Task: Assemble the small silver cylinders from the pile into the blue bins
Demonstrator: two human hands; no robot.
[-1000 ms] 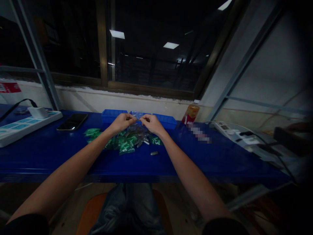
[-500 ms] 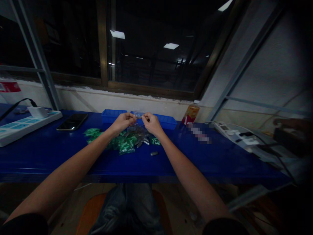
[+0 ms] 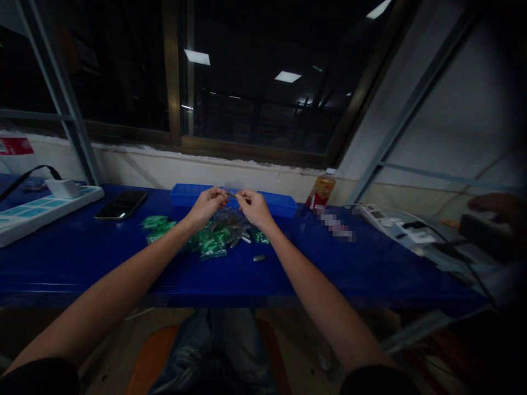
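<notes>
My left hand [image 3: 211,205] and my right hand [image 3: 253,207] meet above the table, fingertips pinched close together. Between them they grip a small clear plastic bag [image 3: 234,185], blurred and hard to make out, with a thin dark edge running from one pinch to the other. Beneath my hands lies a pile of small bags with green contents [image 3: 213,244], partly covered by my left hand and forearm. Short silvery metal cylinders [image 3: 246,237] are mixed in at the pile's right side. One more metal cylinder [image 3: 259,258] lies alone nearer the front edge.
Blue bins [image 3: 280,204] stand behind my hands against the wall. On the left are a black phone [image 3: 121,204] and a white power strip [image 3: 49,211] with a plugged-in charger. To the right stands a bottle [image 3: 321,192]; farther right, cables and another person's hand [image 3: 489,206] beside a dark object.
The clear bag has shifted and blurred between my fingertips, and the thin edge now slants. My right hand has tilted slightly leftward. The pile looks the same.
</notes>
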